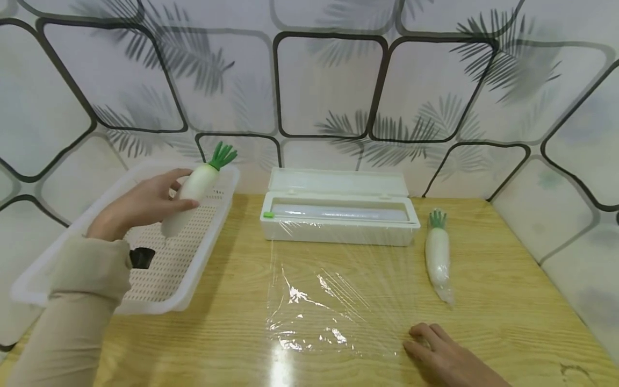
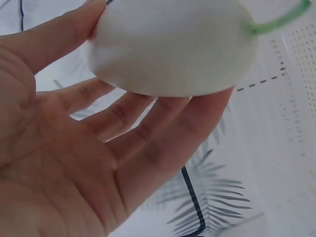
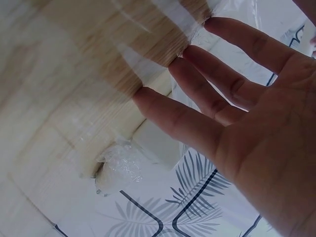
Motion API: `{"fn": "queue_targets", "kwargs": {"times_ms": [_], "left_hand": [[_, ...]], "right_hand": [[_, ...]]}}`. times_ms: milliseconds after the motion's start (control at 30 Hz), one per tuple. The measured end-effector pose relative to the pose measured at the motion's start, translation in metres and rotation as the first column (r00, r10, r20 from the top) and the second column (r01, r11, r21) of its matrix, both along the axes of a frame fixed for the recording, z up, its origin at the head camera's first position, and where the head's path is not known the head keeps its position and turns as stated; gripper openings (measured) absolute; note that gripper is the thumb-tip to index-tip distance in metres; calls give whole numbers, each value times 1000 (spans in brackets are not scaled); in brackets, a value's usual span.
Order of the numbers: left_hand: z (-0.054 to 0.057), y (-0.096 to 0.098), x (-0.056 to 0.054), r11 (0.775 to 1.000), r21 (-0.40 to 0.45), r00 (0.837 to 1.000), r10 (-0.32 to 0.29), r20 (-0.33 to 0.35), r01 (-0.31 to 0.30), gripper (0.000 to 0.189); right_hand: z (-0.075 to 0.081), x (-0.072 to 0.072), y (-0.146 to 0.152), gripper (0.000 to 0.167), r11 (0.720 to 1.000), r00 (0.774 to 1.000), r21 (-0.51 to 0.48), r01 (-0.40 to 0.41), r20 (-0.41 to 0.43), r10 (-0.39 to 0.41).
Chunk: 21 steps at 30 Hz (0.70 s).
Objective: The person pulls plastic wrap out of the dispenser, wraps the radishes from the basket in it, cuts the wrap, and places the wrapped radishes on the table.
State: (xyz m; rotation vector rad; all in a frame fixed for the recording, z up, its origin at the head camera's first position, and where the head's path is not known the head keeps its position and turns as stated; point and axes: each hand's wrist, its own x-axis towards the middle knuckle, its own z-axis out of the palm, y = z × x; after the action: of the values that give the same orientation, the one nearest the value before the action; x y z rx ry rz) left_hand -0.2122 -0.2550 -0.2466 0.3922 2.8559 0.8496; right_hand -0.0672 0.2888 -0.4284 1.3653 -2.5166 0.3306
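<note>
So I'm standing right by this bench [image 1: 503, 279], and the left hand [image 1: 145, 201] has a white radish [image 1: 200, 183] up in the air over the basket [image 1: 147, 307], on the left side. Thumb on one side, fingers round the other, holding it by the fat white body. Makes sense to me: that's the sturdy bit, and it leaves the green leaves [image 1: 223, 156] sticking out free and uncrushed.

The right hand [image 1: 442, 352] is down at the near right corner of the clear film [image 1: 333, 301]. Its fingers are fairly straight, tips touching the film edge, not wrapped round anything. My guess is they're there so that loose corner doesn't curl up.

The film runs from the wrap box [image 1: 338, 234] at the far side toward the near edge, lying pretty flat with some shiny creases. The lid [image 1: 338, 183] is tipped back against the wall, probably so the roll [image 1: 338, 213] can turn freely.

Over on the right there's a second radish [image 1: 438, 258], leaves pointing far, with plastic bunched at its near end. Looks wrapped, and I'd say it's parked just beside the film to leave that area unblocked.
</note>
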Motion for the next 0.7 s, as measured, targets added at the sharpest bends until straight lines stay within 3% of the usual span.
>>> {"fn": "queue_targets", "kwargs": {"times_ms": [300,500,700], "left_hand": [[2,21,10,990,-17,988,-138,-68,138,69],[5,39,17,970,14,965,-240,-110,243,65],[4,59,26,945,35,942,-322,-94,326,63]], "right_hand": [[0,0,-1,68,1000,1000,-17,-7,-18,7],[-2,0,-1,68,1000,1000,-21,-2,-4,2],[-1,0,-1,70,1000,1000,-8,2,20,-2]]}}
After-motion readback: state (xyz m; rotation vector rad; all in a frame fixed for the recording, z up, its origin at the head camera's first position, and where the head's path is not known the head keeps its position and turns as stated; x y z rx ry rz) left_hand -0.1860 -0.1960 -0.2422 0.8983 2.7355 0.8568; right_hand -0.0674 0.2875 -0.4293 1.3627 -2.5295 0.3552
